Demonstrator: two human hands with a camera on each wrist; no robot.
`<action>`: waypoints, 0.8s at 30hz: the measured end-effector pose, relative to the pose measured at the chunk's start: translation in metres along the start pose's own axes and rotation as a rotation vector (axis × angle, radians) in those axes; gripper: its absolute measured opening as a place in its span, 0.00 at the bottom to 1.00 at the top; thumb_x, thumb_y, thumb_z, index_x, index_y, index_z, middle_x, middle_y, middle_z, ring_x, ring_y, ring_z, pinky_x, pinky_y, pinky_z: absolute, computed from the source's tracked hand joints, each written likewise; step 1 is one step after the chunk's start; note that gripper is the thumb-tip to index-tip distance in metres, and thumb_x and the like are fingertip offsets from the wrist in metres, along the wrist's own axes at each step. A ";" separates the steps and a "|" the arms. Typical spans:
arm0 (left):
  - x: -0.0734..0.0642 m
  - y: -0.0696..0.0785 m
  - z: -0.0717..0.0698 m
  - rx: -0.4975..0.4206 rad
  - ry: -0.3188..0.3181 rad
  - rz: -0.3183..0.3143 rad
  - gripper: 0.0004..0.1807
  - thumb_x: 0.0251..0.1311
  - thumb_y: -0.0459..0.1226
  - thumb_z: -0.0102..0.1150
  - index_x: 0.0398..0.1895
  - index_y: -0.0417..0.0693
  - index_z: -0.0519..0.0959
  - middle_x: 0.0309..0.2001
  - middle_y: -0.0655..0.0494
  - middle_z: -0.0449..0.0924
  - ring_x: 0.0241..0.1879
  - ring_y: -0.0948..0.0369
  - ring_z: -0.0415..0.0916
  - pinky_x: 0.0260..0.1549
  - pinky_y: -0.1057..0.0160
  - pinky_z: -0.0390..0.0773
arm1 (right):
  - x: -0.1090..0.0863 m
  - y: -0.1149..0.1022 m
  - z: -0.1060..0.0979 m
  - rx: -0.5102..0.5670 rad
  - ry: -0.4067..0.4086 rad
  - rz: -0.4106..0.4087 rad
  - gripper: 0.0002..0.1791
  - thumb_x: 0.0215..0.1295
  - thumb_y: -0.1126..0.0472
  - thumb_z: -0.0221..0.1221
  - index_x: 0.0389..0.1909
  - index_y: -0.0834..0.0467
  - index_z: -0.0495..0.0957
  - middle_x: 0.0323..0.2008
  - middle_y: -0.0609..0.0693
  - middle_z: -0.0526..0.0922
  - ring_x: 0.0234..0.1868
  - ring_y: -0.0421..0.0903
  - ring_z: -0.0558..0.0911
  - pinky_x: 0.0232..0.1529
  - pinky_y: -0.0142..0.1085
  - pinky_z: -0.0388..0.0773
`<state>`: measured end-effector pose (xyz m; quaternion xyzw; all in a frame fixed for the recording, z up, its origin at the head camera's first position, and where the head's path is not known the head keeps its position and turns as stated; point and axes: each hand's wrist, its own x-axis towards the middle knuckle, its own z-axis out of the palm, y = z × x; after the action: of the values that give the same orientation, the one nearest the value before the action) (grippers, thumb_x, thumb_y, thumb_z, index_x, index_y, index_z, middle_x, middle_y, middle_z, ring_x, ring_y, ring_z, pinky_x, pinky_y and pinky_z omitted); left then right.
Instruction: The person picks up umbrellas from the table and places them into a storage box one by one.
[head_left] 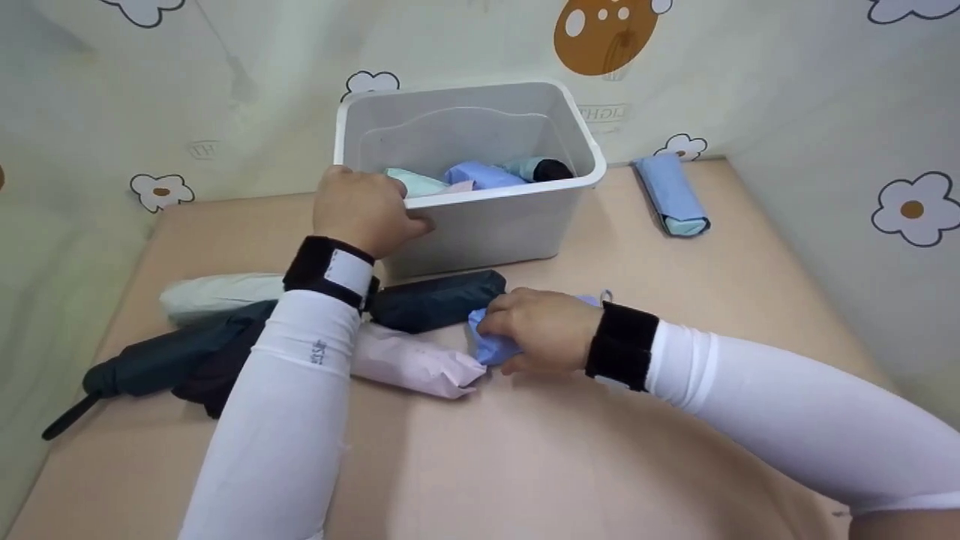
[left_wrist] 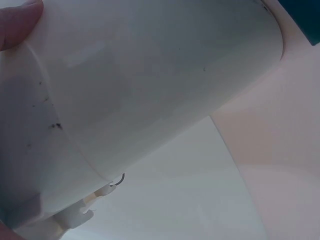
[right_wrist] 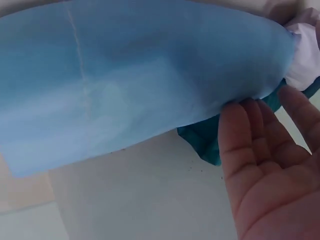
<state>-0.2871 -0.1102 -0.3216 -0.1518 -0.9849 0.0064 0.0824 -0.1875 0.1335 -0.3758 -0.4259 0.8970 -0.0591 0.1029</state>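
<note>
Right hand: right hand (head_left: 551,330) has its fingertips on the blue bundle, fingers loosely bent; can't tell if they pinch it
Blue bundle: blue bundle (head_left: 487,346), smooth creased fabric, long rounded roll, seam across; on the table (head_left: 480,465) in front of the bin
Left hand: left hand (head_left: 364,210) grips the bin's near-left rim, thumb outside
Bin: bin (head_left: 480,232), grey-white smooth hard walls, rounded corners, dark specks
Inside bin: mint bundle (head_left: 415,182), periwinkle bundle (head_left: 487,177), black-ended teal roll (head_left: 529,169)
Bin front: dark green roll (head_left: 439,301), crinkled pink bundle (head_left: 412,361)
Bin front-left: pale roll (head_left: 221,294), strapped dark umbrella (head_left: 161,360), blackish bundle (head_left: 214,371)
Bin right: flat light-blue pouch (head_left: 671,191)
In the way: white left sleeve (head_left: 292,390) covers part of the front-left pile
</note>
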 end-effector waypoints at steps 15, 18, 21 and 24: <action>0.001 0.002 0.001 -0.003 0.004 -0.011 0.28 0.60 0.61 0.65 0.34 0.44 0.88 0.26 0.48 0.86 0.38 0.48 0.83 0.58 0.44 0.73 | 0.014 -0.007 0.010 -0.074 0.004 0.017 0.29 0.65 0.52 0.72 0.65 0.55 0.81 0.52 0.55 0.84 0.50 0.51 0.81 0.59 0.45 0.81; 0.000 0.002 0.000 -0.005 0.000 -0.015 0.28 0.60 0.61 0.65 0.35 0.43 0.88 0.26 0.48 0.86 0.39 0.48 0.83 0.58 0.45 0.73 | 0.013 -0.007 0.010 -0.099 -0.015 0.002 0.30 0.64 0.52 0.72 0.67 0.53 0.80 0.56 0.55 0.84 0.55 0.53 0.80 0.64 0.46 0.78; 0.000 0.001 0.001 -0.010 -0.001 -0.016 0.28 0.60 0.61 0.66 0.35 0.43 0.88 0.26 0.48 0.87 0.39 0.48 0.83 0.59 0.45 0.72 | 0.012 -0.006 0.011 -0.106 -0.035 0.004 0.33 0.64 0.51 0.72 0.70 0.52 0.78 0.61 0.55 0.84 0.61 0.54 0.78 0.70 0.48 0.73; 0.000 0.001 0.001 -0.013 0.001 -0.018 0.28 0.60 0.61 0.66 0.35 0.43 0.88 0.26 0.48 0.87 0.39 0.48 0.83 0.59 0.44 0.72 | 0.013 -0.006 0.011 -0.095 -0.052 0.023 0.35 0.63 0.51 0.73 0.71 0.51 0.77 0.61 0.54 0.84 0.62 0.54 0.77 0.72 0.48 0.71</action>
<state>-0.2871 -0.1096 -0.3226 -0.1437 -0.9862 -0.0006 0.0822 -0.1880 0.1196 -0.3871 -0.4215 0.9005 -0.0044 0.1066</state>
